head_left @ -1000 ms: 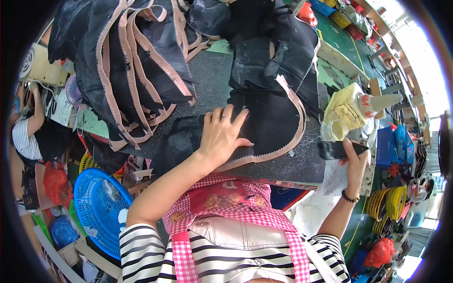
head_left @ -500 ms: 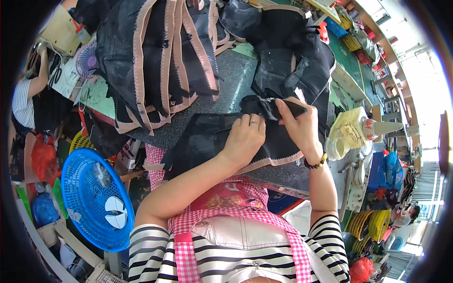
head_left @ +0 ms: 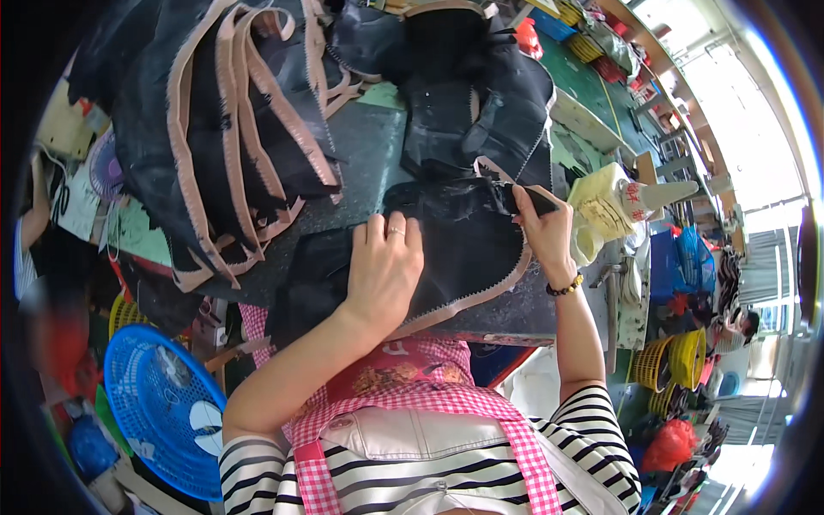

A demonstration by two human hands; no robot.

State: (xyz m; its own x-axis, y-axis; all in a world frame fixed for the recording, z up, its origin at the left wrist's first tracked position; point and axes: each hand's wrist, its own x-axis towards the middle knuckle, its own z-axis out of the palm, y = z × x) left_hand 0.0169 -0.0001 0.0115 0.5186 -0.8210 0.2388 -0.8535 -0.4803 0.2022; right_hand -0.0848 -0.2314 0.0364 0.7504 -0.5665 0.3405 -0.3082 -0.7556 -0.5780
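A black leather piece (head_left: 468,249) with a tan zigzag-cut edge lies spread over the near side of the dark work table. My left hand (head_left: 384,266), wearing a ring, rests on its left part with the fingers laid on the surface and a little apart. At its far right edge my right hand (head_left: 548,236) is closed, the thumb on top, pinching the black leather; a dark flap shows between thumb and fingers. The fingers under that edge are hidden. Just beyond lie more black leather pieces (head_left: 472,103).
To the left is a heap of black pieces with tan edging (head_left: 227,129). A yellowish glue container (head_left: 601,202) and a nozzled bottle (head_left: 657,197) stand by my right hand. A blue basket (head_left: 146,403) sits at lower left. A person's arm (head_left: 36,206) shows at the far left.
The folded far edge of the leather piece has been laid out flatter. My left hand has shifted left, away from my right hand, and flattened onto the leather. The view has swung to the right.
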